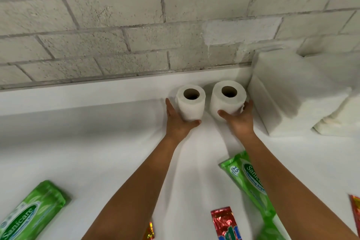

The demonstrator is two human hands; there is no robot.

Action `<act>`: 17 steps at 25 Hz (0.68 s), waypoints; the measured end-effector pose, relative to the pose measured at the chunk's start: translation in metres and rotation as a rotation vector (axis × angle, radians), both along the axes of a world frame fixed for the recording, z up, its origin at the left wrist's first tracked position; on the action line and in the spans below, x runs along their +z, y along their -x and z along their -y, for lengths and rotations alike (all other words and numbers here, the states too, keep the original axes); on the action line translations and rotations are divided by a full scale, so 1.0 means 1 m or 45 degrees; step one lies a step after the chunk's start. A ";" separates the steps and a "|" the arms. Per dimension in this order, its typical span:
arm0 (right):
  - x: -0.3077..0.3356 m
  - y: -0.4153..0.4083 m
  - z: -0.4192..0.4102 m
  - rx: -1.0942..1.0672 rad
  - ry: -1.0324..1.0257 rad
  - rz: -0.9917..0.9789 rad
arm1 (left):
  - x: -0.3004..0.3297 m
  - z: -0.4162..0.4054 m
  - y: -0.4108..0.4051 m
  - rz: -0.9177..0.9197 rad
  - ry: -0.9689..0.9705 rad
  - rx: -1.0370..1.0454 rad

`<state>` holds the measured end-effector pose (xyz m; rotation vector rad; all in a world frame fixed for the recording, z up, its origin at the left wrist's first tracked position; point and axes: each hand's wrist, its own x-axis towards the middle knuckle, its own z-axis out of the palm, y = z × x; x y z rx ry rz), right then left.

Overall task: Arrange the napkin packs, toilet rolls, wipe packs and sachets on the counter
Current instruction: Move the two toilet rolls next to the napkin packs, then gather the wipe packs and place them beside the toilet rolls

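**With both rolls upright at the back wall, each hand holds one**

While both arms reach forward in the head view, the left hand [180, 121] cups the left toilet roll [190, 102] from the front, fingers up its left side and thumb curled under its near right edge. The right hand [238, 116] wraps the right toilet roll [228, 99] the same way, fingers between the roll and the napkin packs [282, 91]. Both rolls stand on end on the counter [97, 142], cores pointing up, just apart from each other and close to the raised ledge under the block wall [136, 25]. Each roll lies straight ahead of its own hand, so neither arm needs to cross.

To the right, the tall white napkin packs stand just beside the right roll and leave little room for those fingers; sliding that roll further right would likely pinch them. Nearer the body lie two green wipe packs [33, 212] [251, 185], well apart, and red sachets [224, 222], all clear of the rolls.
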<state>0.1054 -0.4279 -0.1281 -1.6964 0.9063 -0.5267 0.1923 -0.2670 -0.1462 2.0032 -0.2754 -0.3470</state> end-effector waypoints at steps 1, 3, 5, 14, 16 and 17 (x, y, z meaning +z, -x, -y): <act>0.002 0.008 -0.004 -0.028 -0.042 -0.005 | -0.002 -0.008 0.001 -0.028 -0.028 -0.012; 0.009 0.026 -0.015 -0.093 -0.085 0.042 | -0.003 -0.025 0.008 -0.086 -0.051 -0.021; 0.014 0.047 -0.028 -0.125 -0.073 0.042 | 0.004 -0.041 0.020 -0.194 -0.014 0.017; 0.024 0.128 -0.076 0.248 0.648 -0.928 | 0.058 -0.174 0.072 0.111 -0.760 -0.320; 0.021 0.133 -0.079 0.300 0.657 -1.211 | 0.057 -0.199 0.074 0.208 -0.970 -0.315; 0.021 0.134 -0.080 0.311 0.639 -1.289 | 0.057 -0.213 0.073 0.217 -1.043 -0.279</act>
